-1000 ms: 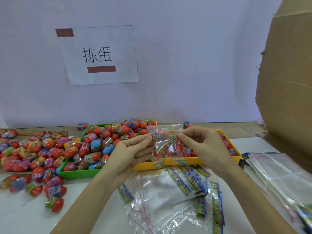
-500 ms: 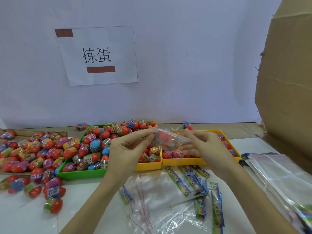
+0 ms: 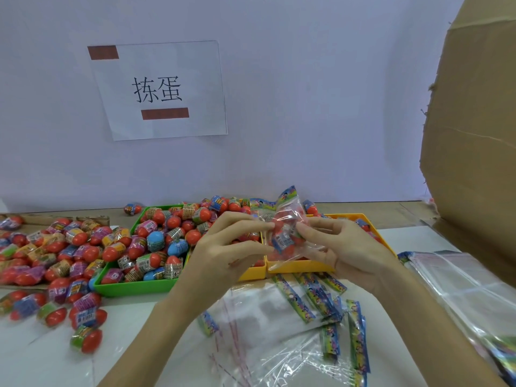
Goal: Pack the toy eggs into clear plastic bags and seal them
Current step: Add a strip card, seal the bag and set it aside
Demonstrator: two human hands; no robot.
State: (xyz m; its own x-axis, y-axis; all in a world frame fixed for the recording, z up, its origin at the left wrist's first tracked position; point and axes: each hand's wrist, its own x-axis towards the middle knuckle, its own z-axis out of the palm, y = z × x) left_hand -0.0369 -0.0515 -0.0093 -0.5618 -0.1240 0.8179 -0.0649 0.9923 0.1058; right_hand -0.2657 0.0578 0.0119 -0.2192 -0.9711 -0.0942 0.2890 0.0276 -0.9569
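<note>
Pinching filled bag (image 3: 284,236): left hand (image 3: 226,255), right hand (image 3: 343,252) | white table (image 3: 42,358) | lilac wall (image 3: 307,107), sign (image 3: 159,90)

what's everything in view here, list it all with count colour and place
filled bag: one, clear with red eggs inside, held above the yellow tray
green tray: one, centre-left, heaped with eggs
yellow tray: one, right of the green tray, behind the hands
loose toy eggs: many, mostly red with coloured wraps, a few blue, left of the table and in the trays
empty bags: a pile, clear with colourful header strips, near edge
bag stack: one, clear, far right
paper sign: one, white, on the wall
cardboard box: one, brown, right
left hand: fingers pinch the filled bag
right hand: fingers hold the filled bag
</note>
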